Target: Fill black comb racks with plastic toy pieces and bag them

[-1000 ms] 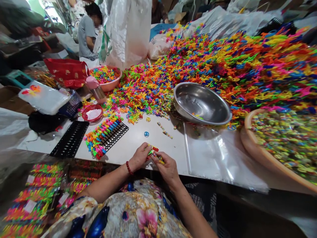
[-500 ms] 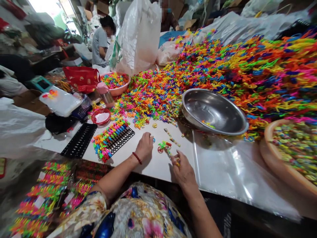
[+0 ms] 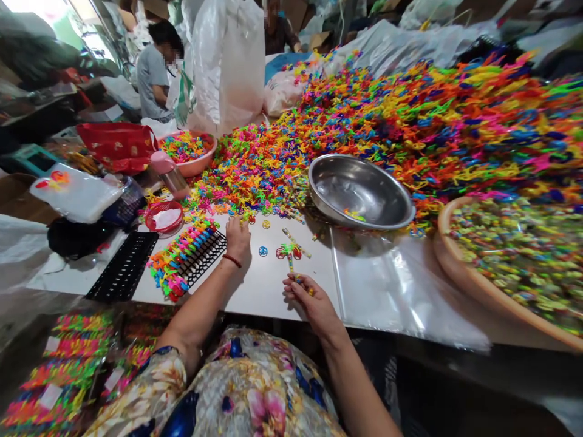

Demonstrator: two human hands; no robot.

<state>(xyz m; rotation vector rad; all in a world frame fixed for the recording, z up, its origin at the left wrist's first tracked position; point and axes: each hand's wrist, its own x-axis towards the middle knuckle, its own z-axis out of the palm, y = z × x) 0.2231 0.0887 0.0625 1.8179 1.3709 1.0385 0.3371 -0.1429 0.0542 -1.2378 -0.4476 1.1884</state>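
My left hand (image 3: 237, 238) reaches forward over the white table (image 3: 255, 285) to the near edge of a huge heap of bright plastic pieces (image 3: 373, 121); its fingertips are at the pieces and partly hidden. My right hand (image 3: 306, 295) rests near the table's front edge, fingers pinched on a small stick-like coloured toy (image 3: 291, 262). A blue ring (image 3: 263, 250) lies between the hands. A black rack (image 3: 195, 255) partly filled with coloured pieces sits left of my left hand.
A steel bowl (image 3: 359, 191) stands right of centre beside clear plastic bags (image 3: 401, 285). A tan basin (image 3: 483, 285) of pieces is at the right, a pink basin (image 3: 200, 162) and red basket (image 3: 164, 218) at the left. People sit at the back.
My hands have parted: the left moved forward from the table's front edge to the heap. The right stayed near the edge with the toy. The view shifted slightly.
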